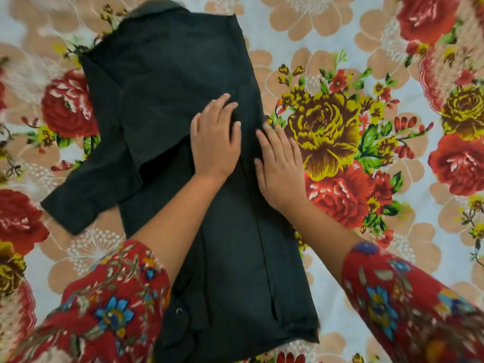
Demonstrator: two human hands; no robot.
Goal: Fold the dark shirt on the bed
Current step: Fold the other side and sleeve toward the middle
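The bed (pixel 288 30) filled the whole view, covered in a pale sheet printed with large red, yellow and peach flowers. On it, running from the far edge of the view down to the near edge and angled slightly to the right, lay the dark shirt (pixel 167 85). It was spread flat in a long, narrow shape, with its right side already turned in to give a straight right edge and a lengthwise seam or crease down the lower half.

Both forearms reached in from the bottom of the view, in red floral sleeves: the left sleeve (pixel 104 305) lay over the shirt's near left corner and the right sleeve (pixel 408 305) was over the sheet. One shirt sleeve (pixel 86 192) stuck out to the left, unfolded, its cuff resting on the sheet.

The left hand (pixel 214 142) lay palm down on the middle of the shirt, fingers straight and a little spread, pressing the cloth flat. The right hand (pixel 280 169) lay just beside it, also palm down – fingers straight and close together, set across the shirt's right edge, partly on the cloth and partly over the sheet. Neither hand pinched anything.

At the far end the collar (pixel 157 7) showed, blurred, and near the hem sat a small round button (pixel 179 310).
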